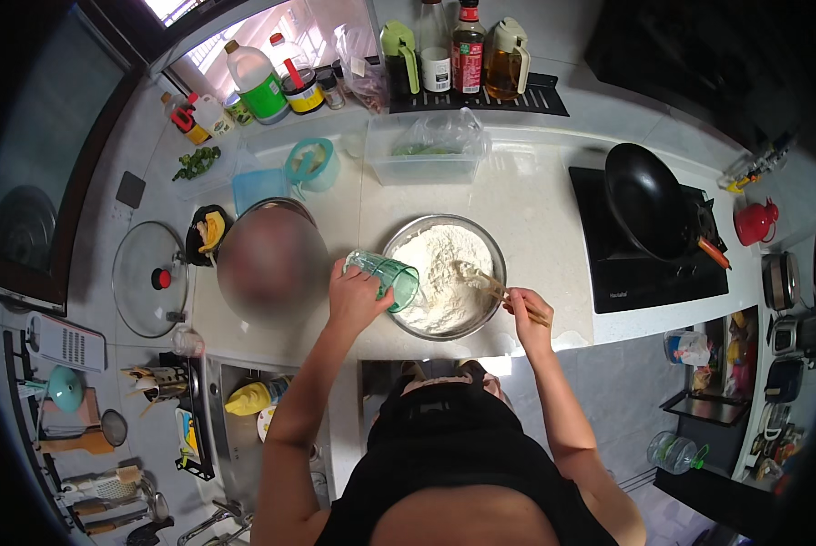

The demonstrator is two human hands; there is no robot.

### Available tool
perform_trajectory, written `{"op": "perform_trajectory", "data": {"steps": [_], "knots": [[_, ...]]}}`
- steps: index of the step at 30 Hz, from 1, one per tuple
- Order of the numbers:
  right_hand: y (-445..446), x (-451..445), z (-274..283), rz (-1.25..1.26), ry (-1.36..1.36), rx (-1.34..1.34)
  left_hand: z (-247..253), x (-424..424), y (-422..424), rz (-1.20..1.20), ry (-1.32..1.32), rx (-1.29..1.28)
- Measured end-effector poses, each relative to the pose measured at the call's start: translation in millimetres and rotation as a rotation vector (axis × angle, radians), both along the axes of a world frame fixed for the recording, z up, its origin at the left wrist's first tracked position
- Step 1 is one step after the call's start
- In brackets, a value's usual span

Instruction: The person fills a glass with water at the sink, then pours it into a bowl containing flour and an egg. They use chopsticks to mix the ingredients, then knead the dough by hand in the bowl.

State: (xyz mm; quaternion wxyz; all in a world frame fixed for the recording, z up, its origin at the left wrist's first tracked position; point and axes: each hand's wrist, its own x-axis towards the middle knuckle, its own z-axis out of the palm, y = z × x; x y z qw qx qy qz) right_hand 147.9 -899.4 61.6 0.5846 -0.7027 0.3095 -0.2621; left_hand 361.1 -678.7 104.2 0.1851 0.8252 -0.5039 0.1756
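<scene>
A round metal bowl [500, 263] of white flour [442, 252] stands on the counter before me. My left hand [358, 293] grips a green-tinted clear glass [397, 276], tilted with its mouth over the bowl's left rim. Whether liquid is leaving the glass is too fine to tell. My right hand [530, 317] holds wooden chopsticks [500, 288] at the bowl's right side, their tips down in the flour, where some clumps show. To the left of my left hand is a large round vessel [271, 259], its contents blurred.
A clear plastic box [425, 167] with a bag of greens stands behind the bowl. A turquoise lidded container [312, 164] is at back left. On the right, a black wok [643, 201] rests on the cooktop [606, 273]. A glass lid [150, 278] leans at left, and the sink [234, 437] lies front left.
</scene>
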Motion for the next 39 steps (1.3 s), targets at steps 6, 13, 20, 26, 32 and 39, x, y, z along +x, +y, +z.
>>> {"op": "perform_trajectory", "data": {"steps": [6,13,20,26,32,39], "knots": [[16.4,1.6,-1.4,0.177,0.269,-0.623,-0.6,1.9,10.6,0.132,0.095,0.056],[46.7,31.5,-20.1,0.311,0.161,-0.607,-33.4,7.4,29.4,0.488,0.618,-0.354],[51.1,75.5,-38.9,0.308,0.051,-0.179,-143.3,42.6,71.5,0.586,0.739,-0.8],[61.2,98.6,-57.8,0.254,0.012,-0.217,-152.8,36.3,61.9,0.665,1.053,-0.991],[24.0,41.5,-42.2,0.503,0.152,0.095,-174.0,40.2,67.8,0.661,1.09,-1.015],[2.6,6.9,-14.1,0.648,0.291,-0.071,-182.3,38.2,88.9,0.712,1.057,-0.746]]}}
